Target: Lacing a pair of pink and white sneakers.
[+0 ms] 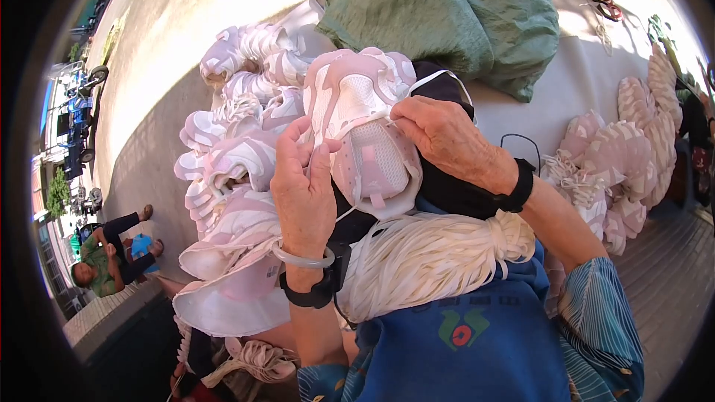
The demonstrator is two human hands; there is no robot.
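Observation:
A pink and white shoe upper point(359, 97) lies before me over dark cloth, its pale mesh tongue and inner side point(372, 160) turned toward me. At its left edge my left hand point(304, 186) has thumb and fingers drawn together; what lies between them is too small to make out. My right hand point(454, 141) is closed in a pinch at the upper's right eyelet edge, on a white shoelace point(447, 74) that loops out behind the knuckles. Across my lap, below the upper, rests a thick bundle of cream shoelaces point(432, 257), gathered at its right end.
Stacked pink and white uppers point(238, 156) rise along the left. More uppers point(607, 156) are piled at the right. A green woven sack point(439, 15) sits at the far side. Sandals point(607, 4) lie farther off. Another person point(108, 257) sits at the far left.

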